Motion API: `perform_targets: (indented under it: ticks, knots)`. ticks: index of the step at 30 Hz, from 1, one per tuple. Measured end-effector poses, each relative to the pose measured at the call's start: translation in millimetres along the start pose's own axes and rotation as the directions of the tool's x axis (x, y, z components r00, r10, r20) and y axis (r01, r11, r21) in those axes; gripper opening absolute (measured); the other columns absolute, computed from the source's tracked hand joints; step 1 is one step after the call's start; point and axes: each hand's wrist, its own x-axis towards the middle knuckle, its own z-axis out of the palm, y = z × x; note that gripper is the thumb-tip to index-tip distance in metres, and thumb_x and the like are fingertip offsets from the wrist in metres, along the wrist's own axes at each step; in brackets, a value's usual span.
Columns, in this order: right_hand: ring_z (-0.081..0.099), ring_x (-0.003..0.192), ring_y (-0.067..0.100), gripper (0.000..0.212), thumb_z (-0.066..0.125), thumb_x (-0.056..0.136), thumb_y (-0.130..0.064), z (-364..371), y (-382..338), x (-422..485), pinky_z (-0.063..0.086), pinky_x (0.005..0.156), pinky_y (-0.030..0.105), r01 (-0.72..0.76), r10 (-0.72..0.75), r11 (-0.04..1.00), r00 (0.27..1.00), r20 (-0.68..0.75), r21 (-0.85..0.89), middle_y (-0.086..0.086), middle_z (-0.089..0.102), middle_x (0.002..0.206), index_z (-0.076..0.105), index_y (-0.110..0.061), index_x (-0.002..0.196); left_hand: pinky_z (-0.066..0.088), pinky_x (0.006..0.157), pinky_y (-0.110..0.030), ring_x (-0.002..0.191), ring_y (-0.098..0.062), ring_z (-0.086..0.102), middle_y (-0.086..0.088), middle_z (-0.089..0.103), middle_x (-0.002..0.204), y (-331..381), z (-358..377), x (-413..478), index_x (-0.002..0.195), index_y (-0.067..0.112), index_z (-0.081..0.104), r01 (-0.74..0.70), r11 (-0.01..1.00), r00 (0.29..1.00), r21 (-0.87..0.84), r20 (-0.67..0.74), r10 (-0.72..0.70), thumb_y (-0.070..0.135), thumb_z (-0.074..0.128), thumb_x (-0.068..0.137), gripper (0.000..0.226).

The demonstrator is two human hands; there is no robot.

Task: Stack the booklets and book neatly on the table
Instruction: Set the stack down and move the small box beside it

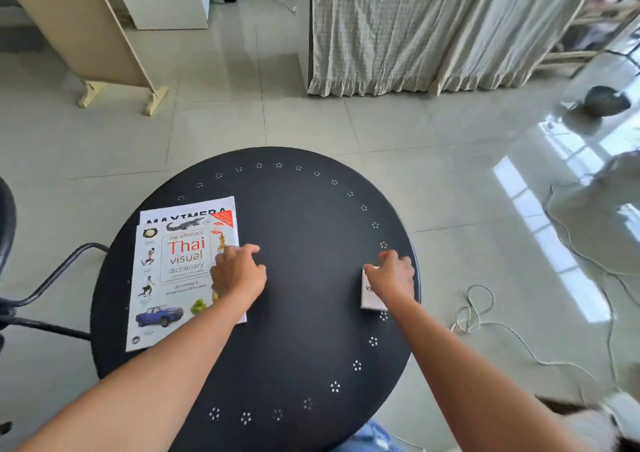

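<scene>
Left hand [238, 273] rests curled on the white Thai dictionary [173, 271]; right hand [393, 275] grips a small white book [369, 295].

Both arms outstretched; left hand [238, 273] curled, right hand [393, 275] seemingly gripping.

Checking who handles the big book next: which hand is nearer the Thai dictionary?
Left. The left hand rests on the right edge of the Thai dictionary; the right hand is across the table, on a small white book.
</scene>
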Motion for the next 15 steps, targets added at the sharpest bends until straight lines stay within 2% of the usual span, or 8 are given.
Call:
perform_targets:
  ticks: [4,7,12,15]
  knots:
    - [0.039,0.123,0.033,0.08,0.063,0.074,-0.06,15.9,10.3,-11.8,0.041,0.095,0.042,-0.014,0.018,0.982,1.0,0.024,-0.188,0.011,0.039,0.129,0.037,-0.016,0.135,0.034,0.106,-0.047,0.13,-0.035,0.034,-0.011,0.037,0.146,-24.9,0.5,4.3,0.14,0.025,0.041,0.079,0.989,0.996,0.122,0.039,-0.084,0.025,0.06,0.083,0.059]
    - [0.037,0.125,0.033,0.093,0.069,0.072,-0.059,28.4,13.8,-17.8,0.044,0.094,0.042,-0.029,0.037,0.978,0.999,0.036,-0.208,0.012,0.036,0.132,0.025,-0.018,0.143,0.034,0.106,-0.048,0.132,-0.036,0.032,-0.01,0.033,0.15,-35.0,4.0,4.7,0.146,0.024,0.031,0.122,0.984,0.988,0.133,0.077,-0.133,0.024,0.056,0.085,0.067]
    - [0.037,0.124,0.036,0.083,0.066,0.08,-0.034,35.3,11.5,-18.2,0.047,0.094,0.043,-0.022,0.024,0.984,1.0,0.006,-0.175,0.014,0.035,0.137,0.02,-0.017,0.148,0.04,0.101,-0.046,0.13,-0.034,0.034,-0.006,0.031,0.154,-40.2,6.4,5.8,0.15,0.023,0.027,0.093,0.989,0.993,0.116,0.065,-0.101,0.024,0.05,0.089,0.065]
    - [0.036,0.126,0.036,0.078,0.062,0.082,-0.029,38.3,4.8,-18.1,0.046,0.095,0.043,-0.005,0.005,0.989,1.0,0.002,-0.146,0.016,0.033,0.141,0.021,-0.018,0.148,0.041,0.099,-0.045,0.129,-0.031,0.036,-0.003,0.036,0.153,-45.9,5.5,6.2,0.149,0.025,0.03,0.076,0.992,0.996,0.105,0.041,-0.08,0.023,0.044,0.094,0.057]
